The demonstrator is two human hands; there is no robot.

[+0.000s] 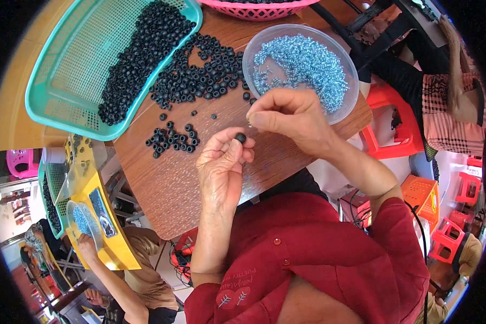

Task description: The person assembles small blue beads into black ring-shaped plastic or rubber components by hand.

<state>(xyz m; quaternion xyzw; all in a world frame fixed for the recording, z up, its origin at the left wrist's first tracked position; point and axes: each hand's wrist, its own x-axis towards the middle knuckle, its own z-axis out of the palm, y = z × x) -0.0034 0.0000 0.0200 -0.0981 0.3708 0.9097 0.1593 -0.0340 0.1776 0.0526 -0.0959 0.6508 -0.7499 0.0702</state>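
Observation:
My left hand (220, 164) is closed in a pinch on a round black bead-like part (241, 138), held above the table. Just above and to the right of it, my right hand (297, 121) pinches something very small between thumb and fingertips; a light speck shows below them, too small to name. Behind that hand stands a clear round tub (247, 67) of small shiny blue-silver pieces (308, 59). Black bead-like parts (208, 75) lie in a loose heap on the brown table (162, 200), and a smaller cluster (174, 139) sits left of my left hand.
At the far left, a green mesh basket (43, 97) holds many more black parts. A pink basket (264, 12) stands at the back edge. Red stools (394, 121) are to the right. Another person works at a yellow table (121, 248) on the left.

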